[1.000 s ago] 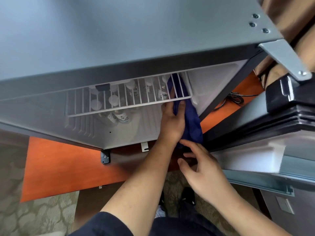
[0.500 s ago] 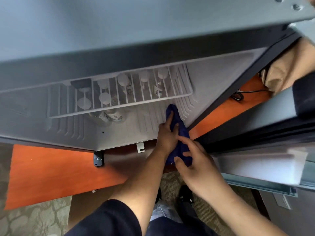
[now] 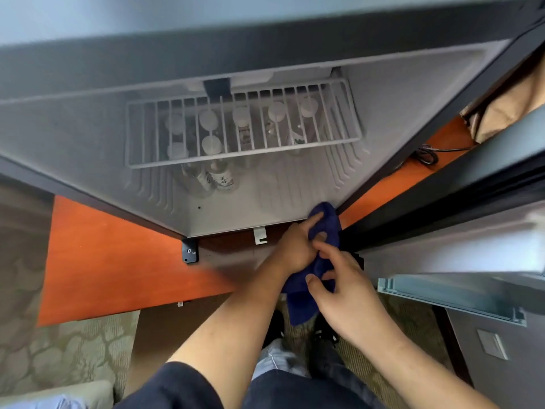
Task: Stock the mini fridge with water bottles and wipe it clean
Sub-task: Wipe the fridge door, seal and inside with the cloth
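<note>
A person bends over an open fridge [image 3: 88, 137], both bare arms reaching down to its front lip. The left hand [image 3: 298, 246] is curled around a blue cloth [image 3: 327, 222], its fingers pressing the bunched upper end of the cloth against the fridge floor at the front right corner, just beside the dark door seal. The right hand [image 3: 345, 287] sits just below the fridge's front edge, thumb and fingertips pinching the loose lower part of the same cloth, which hangs down toward the floor between the two wrists.

Inside the fridge, a white wire shelf [image 3: 241, 125] spans the cavity, and the white caps of several water bottles [image 3: 219, 172] show through its bars; the bottles stand upright on the fridge floor beneath the shelf, toward the back and left of the cloth. The labels are too blurred to read.

The fridge door [image 3: 472, 255] stands swung open to the right of the fridge. The fridge rests on an orange wooden counter [image 3: 112, 261], with a black bracket [image 3: 189, 250] and a small white clip [image 3: 260, 235] at the fridge's front underside. A black cable [image 3: 427, 153] lies coiled on the counter to the right of the fridge. Patterned carpet [image 3: 59, 349] shows below the counter edge.
</note>
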`<state>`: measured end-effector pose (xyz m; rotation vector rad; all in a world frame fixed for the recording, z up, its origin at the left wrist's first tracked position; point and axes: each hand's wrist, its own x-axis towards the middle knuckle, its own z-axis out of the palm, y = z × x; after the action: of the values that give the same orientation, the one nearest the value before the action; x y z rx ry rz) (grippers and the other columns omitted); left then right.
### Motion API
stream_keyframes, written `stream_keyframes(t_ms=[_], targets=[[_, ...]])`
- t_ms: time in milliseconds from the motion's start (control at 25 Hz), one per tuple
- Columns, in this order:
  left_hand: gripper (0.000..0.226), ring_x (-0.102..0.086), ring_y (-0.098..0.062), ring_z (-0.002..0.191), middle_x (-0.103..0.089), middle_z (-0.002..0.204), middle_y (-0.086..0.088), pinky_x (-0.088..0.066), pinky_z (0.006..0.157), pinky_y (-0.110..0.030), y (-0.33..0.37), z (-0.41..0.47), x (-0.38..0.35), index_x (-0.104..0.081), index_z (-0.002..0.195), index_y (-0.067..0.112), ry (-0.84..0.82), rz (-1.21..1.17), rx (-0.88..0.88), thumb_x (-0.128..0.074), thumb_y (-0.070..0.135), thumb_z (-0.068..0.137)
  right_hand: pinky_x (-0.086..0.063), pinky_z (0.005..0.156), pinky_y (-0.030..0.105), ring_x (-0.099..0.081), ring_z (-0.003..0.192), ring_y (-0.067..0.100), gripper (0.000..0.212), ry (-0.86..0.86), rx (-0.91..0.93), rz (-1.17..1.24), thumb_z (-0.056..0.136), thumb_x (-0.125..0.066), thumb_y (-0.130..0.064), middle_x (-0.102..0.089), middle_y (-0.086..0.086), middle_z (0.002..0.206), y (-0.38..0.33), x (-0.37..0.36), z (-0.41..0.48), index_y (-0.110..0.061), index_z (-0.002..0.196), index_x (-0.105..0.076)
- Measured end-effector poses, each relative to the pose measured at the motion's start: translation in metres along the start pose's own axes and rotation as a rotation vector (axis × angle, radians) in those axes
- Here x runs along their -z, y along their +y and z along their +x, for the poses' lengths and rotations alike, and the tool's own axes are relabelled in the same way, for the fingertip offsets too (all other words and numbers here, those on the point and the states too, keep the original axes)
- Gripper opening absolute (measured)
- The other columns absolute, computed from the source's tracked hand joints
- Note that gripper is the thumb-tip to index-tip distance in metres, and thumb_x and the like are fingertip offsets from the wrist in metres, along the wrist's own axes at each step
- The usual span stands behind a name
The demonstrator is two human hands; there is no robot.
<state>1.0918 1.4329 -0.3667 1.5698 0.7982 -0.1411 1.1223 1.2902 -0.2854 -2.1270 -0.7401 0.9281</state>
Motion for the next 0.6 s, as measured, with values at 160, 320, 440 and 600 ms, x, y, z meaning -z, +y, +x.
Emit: stream_keyframes(t_ms=[160, 320, 440, 600], targets=[[0.056, -0.058, -0.028, 0.112, -0.045, 0.126, -0.009, -0.042, 0.097, -0.026, 0.022, 0.000, 0.018, -0.030, 0.158, 0.039, 0.330, 0.190, -0.058, -0.048, 0.039, 0.105, -0.044, 0.089, 0.007, -0.058, 0.105, -0.005, 0.052, 0.032, 0.055, 0.000, 0.093, -0.067, -0.018, -0.051, -0.020, 0.126, -0.007, -0.004, -0.009, -0.039, 0.138, -0.052], [0.057, -0.055, -0.043, 0.122, -0.036, 0.145, -0.023, -0.044, 0.106, -0.043, 0.010, 0.026, 0.061, -0.022, 0.161, 0.036, 0.360, 0.508, 0.156, -0.040, 0.042, 0.107, -0.043, 0.083, 0.006, -0.063, 0.100, -0.002, 0.049, 0.047, 0.072, 0.015, 0.091, -0.068, -0.015, -0.054, -0.021, 0.122, 0.000, -0.015, 0.001, -0.034, 0.136, -0.057], [0.058, -0.055, -0.043, 0.121, -0.037, 0.146, -0.024, -0.044, 0.105, -0.042, -0.005, 0.022, 0.063, -0.019, 0.162, 0.036, 0.294, 0.530, 0.196, -0.039, 0.041, 0.107, -0.040, 0.078, 0.002, -0.065, 0.095, 0.000, 0.046, 0.053, 0.044, 0.024, 0.090, -0.069, -0.014, -0.056, -0.015, 0.122, 0.008, -0.024, 0.008, -0.032, 0.132, -0.060], [0.057, -0.056, -0.043, 0.119, -0.040, 0.143, -0.023, -0.045, 0.103, -0.042, -0.016, 0.003, 0.059, -0.018, 0.162, 0.035, 0.279, 0.521, 0.181, -0.037, 0.041, 0.108, -0.040, 0.074, 0.000, -0.063, 0.097, -0.002, 0.049, -0.035, -0.060, 0.014, 0.094, -0.067, -0.022, -0.053, -0.013, 0.130, 0.011, -0.031, 0.027, -0.035, 0.139, -0.053]])
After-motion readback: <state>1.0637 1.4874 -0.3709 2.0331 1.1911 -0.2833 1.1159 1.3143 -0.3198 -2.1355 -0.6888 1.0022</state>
